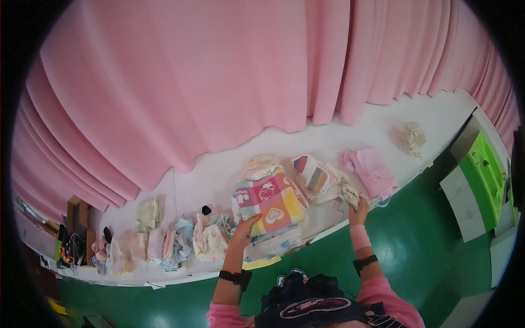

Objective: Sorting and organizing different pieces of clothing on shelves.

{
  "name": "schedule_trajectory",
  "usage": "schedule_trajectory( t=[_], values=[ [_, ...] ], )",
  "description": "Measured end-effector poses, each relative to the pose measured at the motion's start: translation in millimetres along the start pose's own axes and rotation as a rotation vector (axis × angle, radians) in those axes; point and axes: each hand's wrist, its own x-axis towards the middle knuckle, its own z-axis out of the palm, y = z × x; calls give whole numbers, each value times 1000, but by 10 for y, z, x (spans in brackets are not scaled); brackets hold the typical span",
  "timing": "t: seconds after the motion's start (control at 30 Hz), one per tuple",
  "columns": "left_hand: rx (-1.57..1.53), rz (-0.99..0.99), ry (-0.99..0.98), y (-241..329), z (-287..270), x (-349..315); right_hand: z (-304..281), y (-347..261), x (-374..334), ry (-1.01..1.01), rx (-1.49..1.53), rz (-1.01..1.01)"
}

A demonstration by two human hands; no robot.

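Observation:
A folded pink, yellow and white checked cloth with animal and heart patterns tops a stack of folded fabrics on the white ledge. My left hand grips the left edge of this cloth, its thumb side on top and the other fingers partly hidden. To the right, my right hand is closed on a crumpled cream cloth. Just beyond lies a white fabric item with coloured patches. Folded pink clothing rests right of the cream cloth.
Several folded clothes line the ledge to the left, with a pale folded cloth behind. Another crumpled cream cloth lies far right. Pink curtains hang behind the ledge. A green and white cabinet stands right, on green floor.

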Motion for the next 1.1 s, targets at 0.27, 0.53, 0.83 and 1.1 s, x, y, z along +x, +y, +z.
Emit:
schedule_trajectory(
  t=[0.27, 0.53, 0.83, 1.1],
  values=[
    [-42, 174, 73, 187, 128, -312, -692, -948, 164, -124, -340, -95],
    [-53, 241, -12, 701, 44, -614, 419, -1031, -411, -645, 695, 202],
    [987, 431, 346, -280, -1022, -320, 586, -1523, -470, -1223, 1038, 814],
    [538, 369, 200, -314, -431, -434, 253, -1420, -509, -1278, 1047, 957]
  ],
)
